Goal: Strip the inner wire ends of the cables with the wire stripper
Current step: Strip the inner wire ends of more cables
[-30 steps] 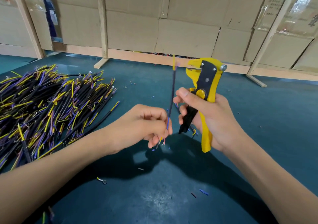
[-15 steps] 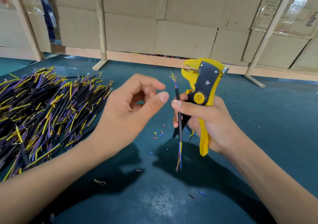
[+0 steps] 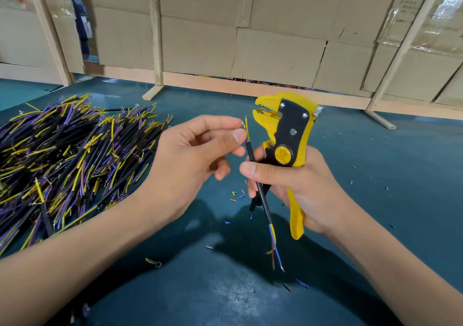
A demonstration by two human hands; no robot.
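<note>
Gripping wire stripper [image 3: 288, 135] and cable [image 3: 260, 190]: right hand [image 3: 298, 182] | left hand [image 3: 190, 160] seemingly pinching inner wire [image 3: 246, 127]

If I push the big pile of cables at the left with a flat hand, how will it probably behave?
The pile of cables would probably spread, not slide as one: the pieces lie loose and crossed. Each piece looks short and fairly straight, so likely rather stiff. Being round, some may roll over the smooth table.

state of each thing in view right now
wire stripper: upright in right hand, jaws open, empty
cable: pinned against the stripper by the right thumb
left hand: pinching an inner wire at the cable's top end
cable pile: lying on the table
</note>
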